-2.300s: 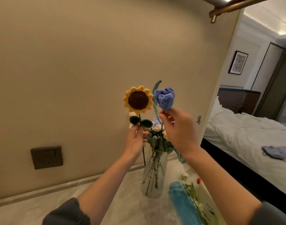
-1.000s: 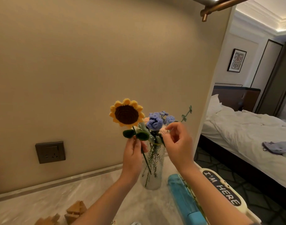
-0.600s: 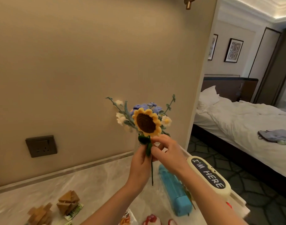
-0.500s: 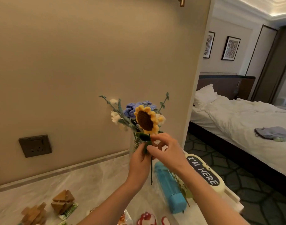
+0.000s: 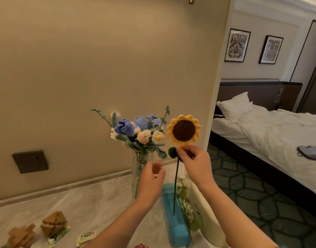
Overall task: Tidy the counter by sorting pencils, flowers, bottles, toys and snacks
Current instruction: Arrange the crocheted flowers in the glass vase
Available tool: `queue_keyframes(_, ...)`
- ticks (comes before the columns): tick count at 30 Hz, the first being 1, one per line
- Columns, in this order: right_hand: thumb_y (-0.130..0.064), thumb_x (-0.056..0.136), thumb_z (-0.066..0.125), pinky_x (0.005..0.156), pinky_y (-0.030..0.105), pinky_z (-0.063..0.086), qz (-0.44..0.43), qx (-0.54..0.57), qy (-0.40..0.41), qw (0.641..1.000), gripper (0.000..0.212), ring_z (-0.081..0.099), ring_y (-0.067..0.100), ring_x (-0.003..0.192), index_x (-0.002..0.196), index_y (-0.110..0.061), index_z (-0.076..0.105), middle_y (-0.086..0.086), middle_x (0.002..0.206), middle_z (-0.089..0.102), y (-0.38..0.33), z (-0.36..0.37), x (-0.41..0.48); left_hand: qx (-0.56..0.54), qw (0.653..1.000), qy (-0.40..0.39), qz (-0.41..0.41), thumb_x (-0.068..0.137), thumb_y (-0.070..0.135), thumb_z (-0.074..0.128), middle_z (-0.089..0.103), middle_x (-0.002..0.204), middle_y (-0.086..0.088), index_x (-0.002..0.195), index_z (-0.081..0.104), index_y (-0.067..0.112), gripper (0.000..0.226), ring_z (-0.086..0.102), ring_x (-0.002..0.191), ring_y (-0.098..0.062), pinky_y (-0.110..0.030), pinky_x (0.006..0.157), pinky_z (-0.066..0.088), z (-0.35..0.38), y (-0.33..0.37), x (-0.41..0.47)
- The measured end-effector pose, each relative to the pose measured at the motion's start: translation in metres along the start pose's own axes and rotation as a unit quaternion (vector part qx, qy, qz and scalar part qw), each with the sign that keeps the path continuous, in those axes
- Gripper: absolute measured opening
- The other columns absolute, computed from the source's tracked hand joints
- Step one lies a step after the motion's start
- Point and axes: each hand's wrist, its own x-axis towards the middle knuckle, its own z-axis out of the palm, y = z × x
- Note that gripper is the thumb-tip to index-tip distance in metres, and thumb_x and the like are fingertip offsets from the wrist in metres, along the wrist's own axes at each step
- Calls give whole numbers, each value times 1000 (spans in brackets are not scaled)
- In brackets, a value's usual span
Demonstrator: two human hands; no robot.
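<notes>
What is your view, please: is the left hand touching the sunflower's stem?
Apart. The head view shows a clear gap between the left hand and the sunflower stem; only the right hand pinches it.

I see the left hand [image 5: 151,178] blurred, hiding part of the vase [image 5: 138,164]; a red toy [image 5: 141,245] at the bottom edge is cut off.

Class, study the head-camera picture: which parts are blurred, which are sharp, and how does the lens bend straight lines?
Head view: the left hand is smeared by motion blur; the crochet sunflower, pinched by the right hand, is crisp; the wall edge leans, a wide-angle effect; light is warm and dim.
</notes>
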Motion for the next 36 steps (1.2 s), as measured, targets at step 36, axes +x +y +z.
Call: queue_keyframes(36,-25,93,65,62,40,52,-42,138,28,989,11,61,19,65,84,-30,67,0,77,68,28,26,89,2,970,234,-58,64,14,88,55,131,-9,135,40,5,86,57,114,-19,-26,92,50,-11,-37,96)
